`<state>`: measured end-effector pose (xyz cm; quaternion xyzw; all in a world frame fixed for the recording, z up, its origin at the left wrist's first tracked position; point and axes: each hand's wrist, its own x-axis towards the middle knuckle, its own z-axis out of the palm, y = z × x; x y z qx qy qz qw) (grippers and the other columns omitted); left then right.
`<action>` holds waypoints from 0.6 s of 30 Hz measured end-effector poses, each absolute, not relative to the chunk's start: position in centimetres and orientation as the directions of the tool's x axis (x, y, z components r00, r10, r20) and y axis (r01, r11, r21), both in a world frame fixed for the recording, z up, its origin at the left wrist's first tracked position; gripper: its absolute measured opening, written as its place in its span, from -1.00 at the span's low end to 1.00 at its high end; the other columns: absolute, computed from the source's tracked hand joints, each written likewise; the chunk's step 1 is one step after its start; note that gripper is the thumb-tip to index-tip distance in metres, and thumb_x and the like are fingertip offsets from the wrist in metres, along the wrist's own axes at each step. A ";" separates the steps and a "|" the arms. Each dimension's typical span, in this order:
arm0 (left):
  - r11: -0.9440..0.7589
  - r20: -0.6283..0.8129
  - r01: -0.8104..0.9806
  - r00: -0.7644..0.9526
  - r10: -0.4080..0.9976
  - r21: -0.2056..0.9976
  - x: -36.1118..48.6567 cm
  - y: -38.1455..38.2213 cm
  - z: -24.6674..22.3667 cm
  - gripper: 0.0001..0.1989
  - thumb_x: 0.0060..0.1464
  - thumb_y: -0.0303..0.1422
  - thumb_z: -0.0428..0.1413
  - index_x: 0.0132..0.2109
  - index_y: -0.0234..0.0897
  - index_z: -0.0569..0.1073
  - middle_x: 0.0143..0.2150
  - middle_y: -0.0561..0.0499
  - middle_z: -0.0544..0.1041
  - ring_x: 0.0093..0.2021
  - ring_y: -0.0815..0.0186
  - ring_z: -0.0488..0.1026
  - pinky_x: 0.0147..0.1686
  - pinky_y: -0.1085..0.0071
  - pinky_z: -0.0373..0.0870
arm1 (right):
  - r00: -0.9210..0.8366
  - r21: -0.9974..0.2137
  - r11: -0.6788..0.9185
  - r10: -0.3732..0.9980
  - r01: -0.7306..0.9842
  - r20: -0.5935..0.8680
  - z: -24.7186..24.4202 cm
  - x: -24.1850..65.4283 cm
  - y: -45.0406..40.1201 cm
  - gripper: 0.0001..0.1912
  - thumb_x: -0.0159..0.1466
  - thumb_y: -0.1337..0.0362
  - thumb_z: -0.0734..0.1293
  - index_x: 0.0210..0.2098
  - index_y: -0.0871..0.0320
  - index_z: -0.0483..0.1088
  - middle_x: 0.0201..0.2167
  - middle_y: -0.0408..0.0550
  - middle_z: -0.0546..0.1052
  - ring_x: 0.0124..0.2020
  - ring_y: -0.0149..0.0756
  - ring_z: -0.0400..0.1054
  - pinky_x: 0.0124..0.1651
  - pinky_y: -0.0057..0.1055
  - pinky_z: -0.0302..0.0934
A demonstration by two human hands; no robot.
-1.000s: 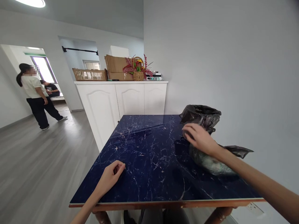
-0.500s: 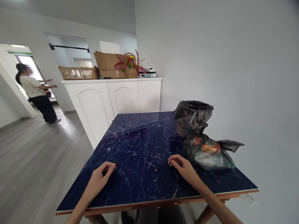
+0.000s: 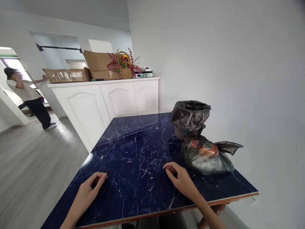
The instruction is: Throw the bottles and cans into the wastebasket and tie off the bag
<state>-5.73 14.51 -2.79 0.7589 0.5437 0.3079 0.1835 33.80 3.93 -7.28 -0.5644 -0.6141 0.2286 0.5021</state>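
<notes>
My left hand (image 3: pixel 87 190) rests on the left front part of the dark blue, marble-patterned table (image 3: pixel 133 190). Its fingers are curled, with the tips meeting the thumb and nothing visible in them. On the right, my right hand (image 3: pixel 179 179) lies on the same tabletop, its fingers bent in towards the thumb in a loose pinch that holds nothing I can see. Just beyond it sits a knotted, see-through black plastic bag (image 3: pixel 206 156) with orange, red and whitish contents. Behind that bag stands a bin (image 3: pixel 180 132) lined with a black bag (image 3: pixel 190 116).
A white cabinet (image 3: pixel 87 105) stands past the table, carrying cardboard boxes (image 3: pixel 68 75) and a wicker basket (image 3: pixel 125 73) of artificial flowers. The grey wall (image 3: pixel 226 79) runs along the right. Far left, a person (image 3: pixel 27 95) stands near a doorway.
The whole view has shifted slightly, so the table and cabinet appear further left. Both my hands keep their curled pose. The distant person now has one arm stretched towards the wall and one bent.
</notes>
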 end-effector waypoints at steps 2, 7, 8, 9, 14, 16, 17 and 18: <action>-0.348 0.270 0.709 0.226 0.936 0.613 -5.8 14.7 -3.0 -0.45 0.18 0.22 0.06 -0.23 -0.18 0.58 -0.38 0.04 0.57 -0.36 0.22 0.48 -0.31 0.43 0.42 | 0.138 -0.843 0.263 0.921 0.469 0.364 -7.2 33.8 3.9 -0.76 0.46 0.12 0.24 -0.09 0.06 0.50 -0.29 -0.05 0.57 -0.28 -0.19 0.47 -0.18 -0.30 0.37; -0.340 0.250 0.709 0.233 0.940 0.618 -5.9 14.7 -3.0 -0.45 0.20 0.21 0.05 -0.21 -0.19 0.57 -0.36 0.03 0.57 -0.35 0.21 0.47 -0.31 0.41 0.41 | 0.134 -0.839 0.248 0.927 0.485 0.351 -7.4 33.8 3.9 -0.76 0.46 0.12 0.23 -0.10 0.04 0.50 -0.30 -0.07 0.55 -0.29 -0.19 0.46 -0.18 -0.31 0.35; -0.334 0.245 0.709 0.230 0.942 0.621 -5.8 14.6 -2.9 -0.45 0.21 0.21 0.05 -0.21 -0.18 0.57 -0.36 0.03 0.57 -0.35 0.21 0.47 -0.31 0.41 0.41 | 0.132 -0.842 0.237 0.931 0.485 0.339 -7.4 33.8 3.9 -0.76 0.46 0.12 0.22 -0.10 0.04 0.49 -0.29 -0.07 0.55 -0.28 -0.19 0.46 -0.18 -0.31 0.35; -0.329 0.241 0.708 0.226 0.944 0.625 -5.8 14.4 -2.8 -0.46 0.21 0.20 0.05 -0.20 -0.18 0.57 -0.36 0.03 0.57 -0.35 0.21 0.46 -0.31 0.41 0.40 | 0.132 -0.845 0.227 0.936 0.485 0.327 -7.5 33.8 3.8 -0.75 0.47 0.12 0.21 -0.10 0.04 0.49 -0.29 -0.07 0.55 -0.27 -0.19 0.46 -0.17 -0.31 0.35; -0.332 0.235 0.678 0.235 0.943 0.656 -5.7 13.7 -2.6 -0.47 0.24 0.18 0.03 -0.24 -0.19 0.54 -0.35 0.02 0.57 -0.35 0.21 0.46 -0.29 0.38 0.39 | 0.145 -0.852 0.191 0.944 0.488 0.295 -8.3 33.7 3.8 -0.75 0.46 0.10 0.22 -0.11 0.05 0.49 -0.32 -0.09 0.52 -0.32 -0.20 0.44 -0.21 -0.32 0.33; -0.334 0.232 0.670 0.241 0.943 0.663 -5.8 13.5 -2.7 -0.48 0.26 0.17 0.03 -0.24 -0.19 0.54 -0.34 0.02 0.58 -0.33 0.19 0.47 -0.28 0.38 0.38 | 0.158 -0.855 0.186 0.943 0.485 0.294 -8.7 33.7 3.9 -0.74 0.45 0.09 0.23 -0.12 0.05 0.50 -0.32 -0.09 0.53 -0.31 -0.20 0.45 -0.20 -0.31 0.34; -0.332 0.233 0.668 0.237 0.943 0.666 -5.9 13.5 -2.8 -0.48 0.26 0.17 0.03 -0.23 -0.19 0.55 -0.34 0.01 0.58 -0.32 0.19 0.48 -0.27 0.38 0.38 | 0.167 -0.856 0.185 0.940 0.483 0.298 -8.9 33.7 3.9 -0.74 0.45 0.08 0.24 -0.12 0.05 0.51 -0.31 -0.09 0.54 -0.29 -0.19 0.46 -0.18 -0.30 0.35; -0.330 0.236 0.666 0.231 0.944 0.668 -5.9 13.5 -2.9 -0.48 0.26 0.16 0.03 -0.23 -0.19 0.55 -0.33 0.01 0.58 -0.31 0.18 0.48 -0.27 0.38 0.38 | 0.175 -0.857 0.186 0.937 0.481 0.301 -9.0 33.7 3.9 -0.73 0.45 0.06 0.25 -0.12 0.05 0.51 -0.30 -0.08 0.56 -0.27 -0.18 0.47 -0.15 -0.29 0.36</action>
